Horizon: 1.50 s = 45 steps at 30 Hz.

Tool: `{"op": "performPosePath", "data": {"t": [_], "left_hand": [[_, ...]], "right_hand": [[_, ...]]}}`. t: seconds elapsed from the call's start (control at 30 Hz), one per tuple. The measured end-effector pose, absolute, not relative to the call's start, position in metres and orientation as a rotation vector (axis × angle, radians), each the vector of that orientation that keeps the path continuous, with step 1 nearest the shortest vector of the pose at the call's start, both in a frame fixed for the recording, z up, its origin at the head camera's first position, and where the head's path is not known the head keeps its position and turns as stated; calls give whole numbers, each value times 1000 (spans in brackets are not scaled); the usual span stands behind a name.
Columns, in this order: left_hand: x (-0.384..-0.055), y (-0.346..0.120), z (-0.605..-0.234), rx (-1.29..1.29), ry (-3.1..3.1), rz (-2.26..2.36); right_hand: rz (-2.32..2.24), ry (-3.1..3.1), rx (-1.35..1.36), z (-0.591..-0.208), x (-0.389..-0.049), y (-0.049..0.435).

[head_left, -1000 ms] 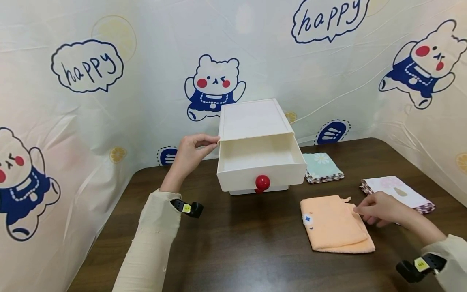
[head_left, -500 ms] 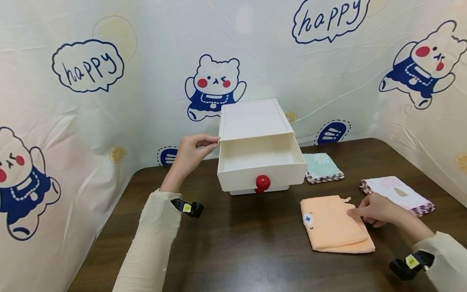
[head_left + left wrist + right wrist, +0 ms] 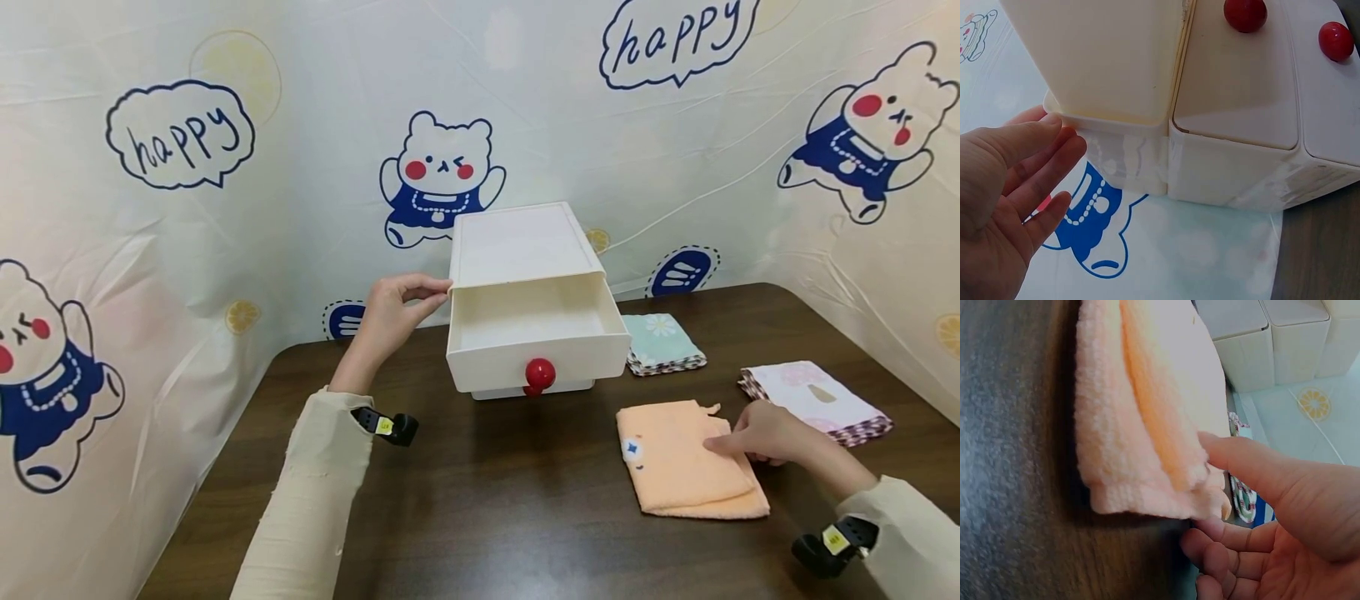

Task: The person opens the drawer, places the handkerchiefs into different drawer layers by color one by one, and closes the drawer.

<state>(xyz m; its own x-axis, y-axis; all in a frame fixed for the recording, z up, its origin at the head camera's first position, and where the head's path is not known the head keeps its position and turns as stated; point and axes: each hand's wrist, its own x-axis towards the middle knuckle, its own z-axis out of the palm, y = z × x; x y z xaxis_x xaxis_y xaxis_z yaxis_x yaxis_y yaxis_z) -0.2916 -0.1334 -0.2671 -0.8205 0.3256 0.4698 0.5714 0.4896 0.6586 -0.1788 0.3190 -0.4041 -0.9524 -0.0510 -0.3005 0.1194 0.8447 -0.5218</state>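
1. Pale cartoon-printed backdrop [image 3: 315,58] hangs behind a dark wooden table [image 3: 480,517].
2. Right hand [image 3: 776,433]: thumb [image 3: 1241,456] on top of the orange towel [image 3: 671,471], fingers [image 3: 1216,557] curled at and under its right edge, pinching it; how firmly, I cannot tell.
3. Left hand [image 3: 392,312]: thumb and fingers pinch the left front edge of the white box [image 3: 525,242].
4. Likeliest trouble: a lift that opens the fold, because the towel's layers sit offset near the grip and the thumb may have only some of them. A tug from the left hand could also shift the box.
5. Towel: flat on the table, in front of the box and to its right. Its patch [image 3: 633,451] is at the left edge; its loop [image 3: 714,409] points right from the far edge. It looks nearly square, so no long axis can be told; its sides run away from the wearer, leaning slightly left.
6. Drawer [image 3: 491,368] pulled out, red knob [image 3: 540,372] toward the wearer.
7. Green cloth [image 3: 660,343] right of the box; white cloth [image 3: 795,387] just beyond the right hand.
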Motion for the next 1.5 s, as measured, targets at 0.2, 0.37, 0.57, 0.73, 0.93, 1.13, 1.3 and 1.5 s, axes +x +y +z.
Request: {"op": "performPosePath", "data": {"t": [0.2, 0.37, 0.57, 0.73, 0.93, 1.13, 1.3, 1.5], "left_hand": [[-293, -135, -268, -772, -2448, -1247], [-292, -136, -268, -771, -2452, -1247], [-292, -136, -268, -764, -2450, -1259], [-292, -135, -268, -762, -2447, -1261], [-291, -134, -268, -770, -2445, -1257], [-291, -134, -268, -756, -2454, -1261], [-291, -133, -268, -755, -2455, -1267], [-292, -133, -268, -755, -2456, -1273]], "right_hand": [[-875, 2718, -11, -407, -180, 316], [-905, 2721, 9, -408, -180, 313], [-952, 2720, 8, -412, -180, 312], [-977, 2704, 12, -411, -178, 310], [-1010, 2679, 36, -407, -176, 309], [-1021, 2659, 56, -402, -176, 309], [-1054, 2645, 66, -399, -176, 309], [-1073, 2629, 76, -397, -176, 311]]}}
